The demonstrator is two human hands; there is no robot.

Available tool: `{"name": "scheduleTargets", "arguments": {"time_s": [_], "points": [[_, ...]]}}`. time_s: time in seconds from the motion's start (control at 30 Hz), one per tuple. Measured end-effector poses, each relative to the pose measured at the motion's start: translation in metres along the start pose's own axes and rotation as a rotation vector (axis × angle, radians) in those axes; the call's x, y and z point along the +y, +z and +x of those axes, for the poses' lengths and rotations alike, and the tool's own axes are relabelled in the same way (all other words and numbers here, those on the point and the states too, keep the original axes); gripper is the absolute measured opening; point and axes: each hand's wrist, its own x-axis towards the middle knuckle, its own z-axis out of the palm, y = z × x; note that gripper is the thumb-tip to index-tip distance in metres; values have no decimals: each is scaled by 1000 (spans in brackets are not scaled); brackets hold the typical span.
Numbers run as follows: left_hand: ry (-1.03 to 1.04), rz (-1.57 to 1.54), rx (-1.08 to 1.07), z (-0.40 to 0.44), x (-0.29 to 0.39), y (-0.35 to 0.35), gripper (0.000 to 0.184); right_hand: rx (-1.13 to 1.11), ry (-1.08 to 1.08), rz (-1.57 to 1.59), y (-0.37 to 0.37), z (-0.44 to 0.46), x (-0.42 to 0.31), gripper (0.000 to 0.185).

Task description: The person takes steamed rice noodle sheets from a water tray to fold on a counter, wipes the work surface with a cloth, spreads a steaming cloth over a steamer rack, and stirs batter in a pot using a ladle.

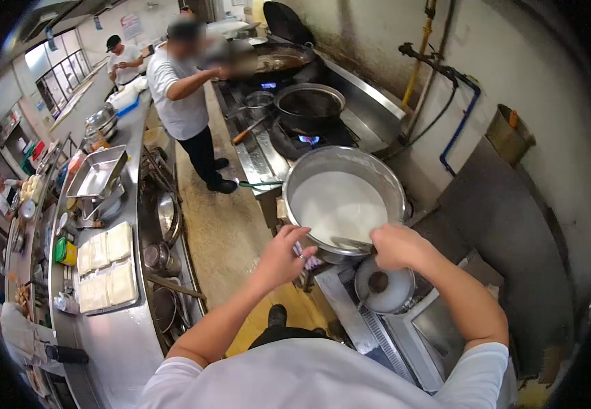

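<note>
A large steel pot (401, 194) of white liquid (339, 204) stands in front of me. My right hand (399, 247) is closed at the pot's near right rim. From it a flat metal utensil (352, 243) reaches over the rim; its full shape is hidden. My left hand (283, 258) is beside the near left rim, its fingers bent and apart, with nothing visible in them. Below my right hand sits a smaller pot lid or bowl (401, 290) with whitish contents and a dark round knob or ladle end (378, 281).
A wok (309, 105) sits on a lit burner behind the pot. A co-worker (186, 95) stands at the far wok. On the left, a steel counter (115, 347) bears a tray of pale sheets (106, 266) and an upper metal tray (98, 170). A wall bucket (506, 140) hangs right.
</note>
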Motion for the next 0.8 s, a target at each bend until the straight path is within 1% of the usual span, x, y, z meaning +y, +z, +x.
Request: {"name": "scheduleTargets", "arguments": {"time_s": [0.07, 0.1, 0.13, 0.23, 0.27, 0.33, 0.4, 0.47, 0.53, 0.57, 0.67, 0.77, 0.8], "points": [[-24, 42, -34, 2, -5, 14, 44, 59, 1, 184, 23, 2, 21, 22], [-38, 66, -45, 3, -5, 19, 45, 92, -4, 274, 13, -1, 17, 23], [-41, 109, -47, 4, -4, 23, 44, -176, 241, 515, -3, -10, 12, 25], [-33, 121, -37, 5, -10, 36, 42, 231, 120, 290, 66, 1, 44, 24], [-49, 118, -26, 5, -8, 38, 37, 295, 123, 221, 78, -1, 46, 25], [-72, 100, -38, 7, -8, 41, 34, 426, 122, 80, 94, -5, 46, 27], [-83, 115, -27, 8, -8, 42, 29, 398, 169, -23, 91, -10, 45, 29], [4, 148, 11, 11, -24, 52, 27, 348, 224, -96, 85, -10, 48, 32], [66, 163, 44, 14, -33, 53, 26, 262, 248, -142, 76, -11, 51, 28], [55, 148, 32, 14, -32, 49, 26, 221, 266, -164, 70, -12, 51, 27], [41, 75, 13, 15, -34, 47, 28, 60, 316, -110, 47, -17, 47, 26], [78, 72, 54, 17, -41, 49, 28, -29, 306, -118, 5, -35, 24, 30], [77, 59, 62, 17, -40, 47, 27, -52, 337, -98, -3, -36, 22, 31]]}}
